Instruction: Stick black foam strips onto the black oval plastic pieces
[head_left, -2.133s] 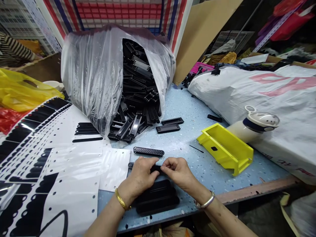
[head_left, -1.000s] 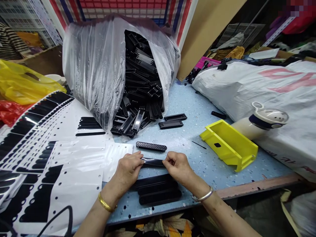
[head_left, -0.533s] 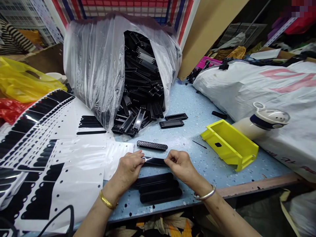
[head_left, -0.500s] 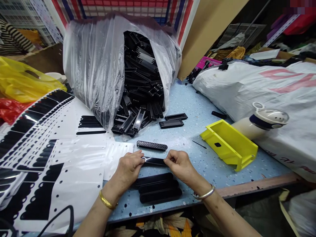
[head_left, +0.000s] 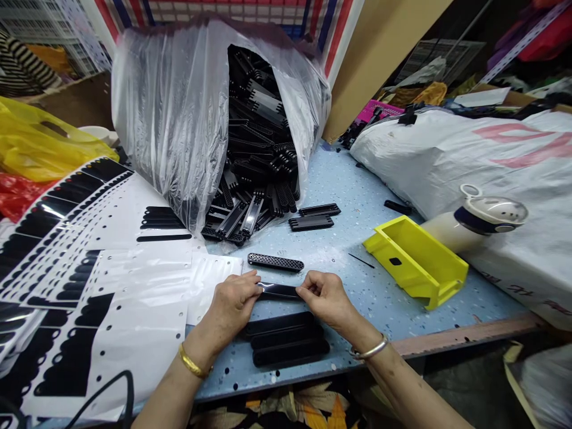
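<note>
The left hand (head_left: 232, 304) and the right hand (head_left: 328, 298) hold one glossy black strip (head_left: 277, 291) between them, low over the near part of the blue counter (head_left: 339, 250). The fingers of each hand are pressed together, pinching one end of the strip, so it lies level from left to right. Just near of it, three similar black pieces (head_left: 286, 339) lie side by side on the counter, partly under the wrists. A perforated black bar (head_left: 276, 262) lies just far of the strip. White backing sheets (head_left: 134, 286) with black cut-outs cover the left side, and a clear bag of black parts (head_left: 250, 149) stands behind. A yellow tray (head_left: 415, 262) lies to the right.

To do this well, I think the grip should stay at the very ends, and both hands should keep the strip straight and without twist.
</note>
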Demonstrator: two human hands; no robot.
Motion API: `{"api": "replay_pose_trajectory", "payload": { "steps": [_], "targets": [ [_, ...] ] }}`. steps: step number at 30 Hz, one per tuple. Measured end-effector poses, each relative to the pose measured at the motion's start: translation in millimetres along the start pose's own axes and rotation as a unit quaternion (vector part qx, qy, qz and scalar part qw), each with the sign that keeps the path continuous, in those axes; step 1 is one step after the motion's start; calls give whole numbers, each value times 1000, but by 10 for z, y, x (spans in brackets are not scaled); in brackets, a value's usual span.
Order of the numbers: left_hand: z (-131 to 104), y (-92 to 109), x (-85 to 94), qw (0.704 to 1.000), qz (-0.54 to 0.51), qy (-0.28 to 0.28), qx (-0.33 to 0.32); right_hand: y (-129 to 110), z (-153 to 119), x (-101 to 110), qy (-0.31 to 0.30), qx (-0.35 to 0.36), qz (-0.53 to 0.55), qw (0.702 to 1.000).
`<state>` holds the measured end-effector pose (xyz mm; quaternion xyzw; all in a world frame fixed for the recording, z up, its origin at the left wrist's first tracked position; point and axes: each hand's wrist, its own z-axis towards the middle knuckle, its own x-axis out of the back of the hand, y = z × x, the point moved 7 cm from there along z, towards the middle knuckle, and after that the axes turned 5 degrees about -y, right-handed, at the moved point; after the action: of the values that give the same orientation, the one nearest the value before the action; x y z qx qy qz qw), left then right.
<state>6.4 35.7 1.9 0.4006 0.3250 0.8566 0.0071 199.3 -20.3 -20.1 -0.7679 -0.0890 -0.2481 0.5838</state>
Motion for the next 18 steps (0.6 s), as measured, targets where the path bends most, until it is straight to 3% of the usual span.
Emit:
{"api": "replay_pose_trajectory", "payload": {
  "steps": [13, 18],
  "targets": [
    [-11, -7, 3, 1000, -9, 14, 3, 143, 4, 4, -46, -27, 74, 996],
    [-15, -11, -9, 1000, -13, 24, -3, 143, -20, 82, -30, -24, 65, 997]
  ]
}}
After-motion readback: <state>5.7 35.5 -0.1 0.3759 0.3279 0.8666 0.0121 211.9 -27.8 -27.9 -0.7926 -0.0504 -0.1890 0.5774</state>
